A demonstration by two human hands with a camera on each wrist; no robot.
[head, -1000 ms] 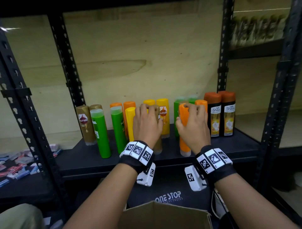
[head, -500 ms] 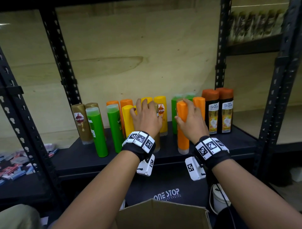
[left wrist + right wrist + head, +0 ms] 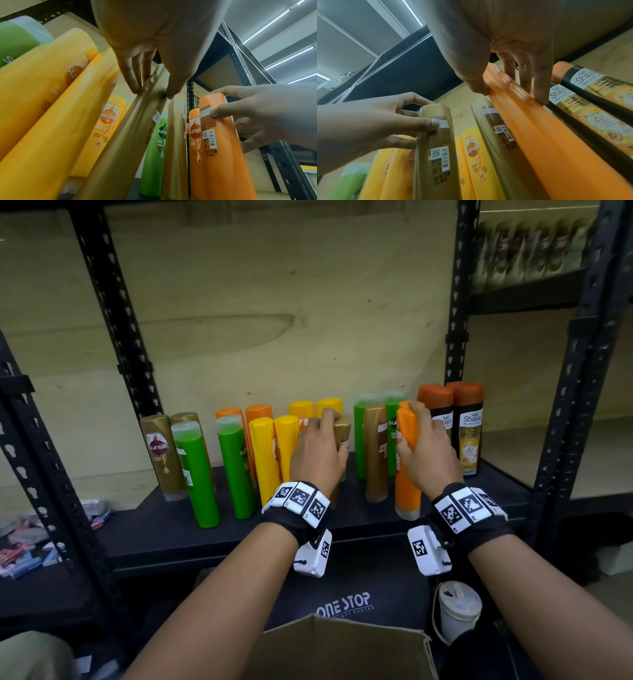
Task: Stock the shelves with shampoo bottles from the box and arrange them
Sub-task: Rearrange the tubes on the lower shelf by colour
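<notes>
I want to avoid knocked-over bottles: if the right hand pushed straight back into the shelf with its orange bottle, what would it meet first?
Probably the second orange bottle standing just behind the orange bottle that the right hand grips; the gap between them is hard to judge.

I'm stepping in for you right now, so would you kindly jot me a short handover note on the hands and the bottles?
Left hand grips a gold bottle near its top, mid-shelf.
Right hand grips an orange bottle near its top, left of the two black Shayla bottles.
Both bottles seem to stand on the shelf, not yet released.
Done: gold, green, orange and yellow bottles stand in rows.
Left: place these two, tidy rows. The box sits below; contents hidden.
</notes>
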